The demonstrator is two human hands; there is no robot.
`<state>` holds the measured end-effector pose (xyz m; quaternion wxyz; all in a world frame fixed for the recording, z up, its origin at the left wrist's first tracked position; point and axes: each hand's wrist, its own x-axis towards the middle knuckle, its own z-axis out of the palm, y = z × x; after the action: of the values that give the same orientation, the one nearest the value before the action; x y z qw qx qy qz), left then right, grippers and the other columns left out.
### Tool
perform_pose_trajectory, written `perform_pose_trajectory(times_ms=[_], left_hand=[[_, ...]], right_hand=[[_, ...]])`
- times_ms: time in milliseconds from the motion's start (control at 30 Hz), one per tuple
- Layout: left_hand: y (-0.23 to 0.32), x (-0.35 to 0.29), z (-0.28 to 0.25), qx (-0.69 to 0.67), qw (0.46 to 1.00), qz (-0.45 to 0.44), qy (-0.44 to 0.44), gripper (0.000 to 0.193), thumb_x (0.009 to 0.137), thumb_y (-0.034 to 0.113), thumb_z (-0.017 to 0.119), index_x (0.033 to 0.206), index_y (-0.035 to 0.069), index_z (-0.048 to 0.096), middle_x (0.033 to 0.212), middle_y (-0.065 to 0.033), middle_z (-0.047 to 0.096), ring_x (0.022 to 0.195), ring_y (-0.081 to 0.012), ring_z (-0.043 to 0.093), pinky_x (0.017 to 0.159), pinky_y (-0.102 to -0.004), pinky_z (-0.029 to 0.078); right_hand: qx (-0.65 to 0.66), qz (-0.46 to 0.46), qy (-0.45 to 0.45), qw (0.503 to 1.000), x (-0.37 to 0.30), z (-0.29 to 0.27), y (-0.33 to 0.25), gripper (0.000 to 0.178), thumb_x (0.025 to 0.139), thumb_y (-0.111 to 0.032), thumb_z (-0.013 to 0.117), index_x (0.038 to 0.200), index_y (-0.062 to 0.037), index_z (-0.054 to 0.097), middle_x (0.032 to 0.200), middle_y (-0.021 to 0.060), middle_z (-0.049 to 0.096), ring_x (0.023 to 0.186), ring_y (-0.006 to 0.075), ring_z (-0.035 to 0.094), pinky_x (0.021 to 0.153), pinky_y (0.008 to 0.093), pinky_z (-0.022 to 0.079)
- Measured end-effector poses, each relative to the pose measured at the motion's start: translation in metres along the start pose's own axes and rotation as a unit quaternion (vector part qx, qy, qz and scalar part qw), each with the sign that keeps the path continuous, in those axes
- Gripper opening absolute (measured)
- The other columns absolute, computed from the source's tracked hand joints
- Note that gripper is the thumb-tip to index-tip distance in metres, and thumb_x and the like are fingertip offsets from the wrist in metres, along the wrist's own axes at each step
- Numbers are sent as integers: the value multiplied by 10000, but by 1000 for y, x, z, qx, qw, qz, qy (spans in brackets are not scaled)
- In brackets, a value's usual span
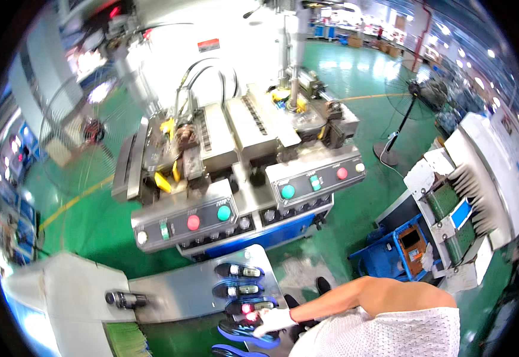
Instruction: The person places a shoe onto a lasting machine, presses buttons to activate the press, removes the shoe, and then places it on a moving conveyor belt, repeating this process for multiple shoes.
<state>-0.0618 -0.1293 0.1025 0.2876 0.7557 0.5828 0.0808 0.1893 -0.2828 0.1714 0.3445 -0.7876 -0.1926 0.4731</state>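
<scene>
My right hand point(272, 322), in a white glove, is at a black shoe with a blue sole point(235, 331) near the bottom of the view. Its fingers look bent over the shoe's opening; finer detail is blurred. Just beyond them a bright red spot shows on a neighbouring dark shoe point(235, 307). Two more black-and-blue shoes, one point(226, 291) nearer and one point(228, 271) farther, lie side by side on a metal shelf point(182, 288). Another blue-soled shoe point(231, 351) is partly cut off at the lower edge. My left hand is out of view.
A two-station machine point(241, 143) with button panels point(316, 178) stands ahead. White equipment point(75, 291) with a black cylindrical part point(126, 300) is at left. To the right are a blue bin point(390, 256), a bristled machine point(473, 196) and a standing fan point(402, 122).
</scene>
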Motion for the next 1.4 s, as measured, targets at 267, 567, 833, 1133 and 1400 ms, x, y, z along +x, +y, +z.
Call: perform_pose_trajectory(times_ms=[267, 567, 833, 1133, 1400], left_hand=[[234, -49, 17, 99, 941, 195, -259, 944, 890, 680, 638, 1386, -113, 507, 1245, -358, 621, 1132, -412, 657, 953, -447, 539], [401, -319, 116, -72, 641, 485, -590, 686, 853, 281, 770, 1380, -67, 502, 1346, -189, 614, 1197, -273, 607, 1037, -372, 456], [484, -617, 181, -112, 377, 595, -701, 722, 843, 146, 789, 1444, -55, 445, 1314, -220, 623, 1168, -257, 635, 1032, -359, 483], [484, -848, 297, -23, 245, 735, -632, 741, 882, 293, 667, 1482, -42, 389, 1464, -285, 495, 1374, -428, 470, 1133, -443, 390], [432, -663, 325, -155, 291, 687, -647, 598, 978, 263, 583, 1493, 11, 417, 1497, -253, 463, 1393, -385, 454, 1148, -437, 379]], right_hand=[[209, 94, 244, 942, -136, -90, 62, 1318, 700, -850, 661, 1321, 283, 400, 1167, 359, 647, 1077, 382, 683, 876, 387, 555], [385, 212, 696, 567, -378, -105, 212, 936, 738, -606, 817, 1316, 83, 554, 1184, 241, 673, 1080, 261, 666, 979, 346, 496], [388, 388, 790, 274, -591, -95, 290, 931, 795, -404, 799, 1487, 34, 357, 1452, 257, 492, 1330, 394, 509, 1117, 435, 401], [166, 534, 814, 156, -672, -120, 496, 810, 879, -423, 701, 1511, -16, 398, 1368, 286, 581, 1268, 433, 563, 1101, 479, 409], [47, 165, 954, 245, -579, -213, 401, 547, 985, -140, 641, 1469, 33, 455, 1454, 189, 550, 1321, 292, 544, 1101, 405, 436]])
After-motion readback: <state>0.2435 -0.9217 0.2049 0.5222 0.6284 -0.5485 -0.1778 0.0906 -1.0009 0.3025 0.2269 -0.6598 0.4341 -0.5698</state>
